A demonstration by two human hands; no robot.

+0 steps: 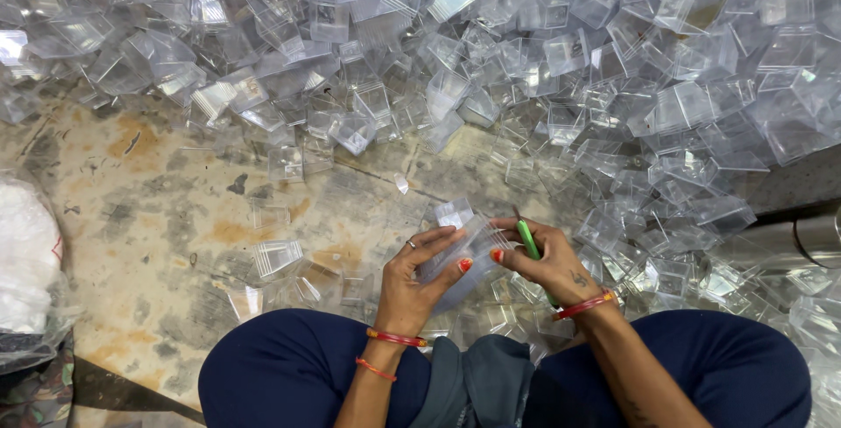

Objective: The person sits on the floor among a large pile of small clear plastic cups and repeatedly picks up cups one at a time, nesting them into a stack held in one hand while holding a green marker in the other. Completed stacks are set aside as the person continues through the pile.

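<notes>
A small clear plastic box (464, 248), thin-walled and square-cornered, is being held low in the middle of the view, just above the seated person's lap, between both hands. Its edges are hard to trace, because the transparent walls are blending into the other clear pieces lying beneath it. The left hand (419, 279) is cupping the box from the side, its fingers (438, 240) curled loosely around the near wall and the thumb pressing the front. The right hand (547, 261) is closing on the opposite side with thumb and forefinger, while also gripping a slim green stick-shaped tool (528, 240), whose lower end is hidden inside the palm. What kind of tool it is cannot be made out.

Around the hands, a huge heap of identical clear plastic boxes (543, 69) is filling the upper and right parts of the view, glinting and overlapping so that single pieces are difficult to separate. The heap is running past the top and right edges. A few stray boxes are lying apart on the worn, stained concrete floor (166, 218). At the left edge, a clear bag of white material (26, 270) is cut off, and at the right edge a dull metal cylinder (819, 240) is partly showing.
</notes>
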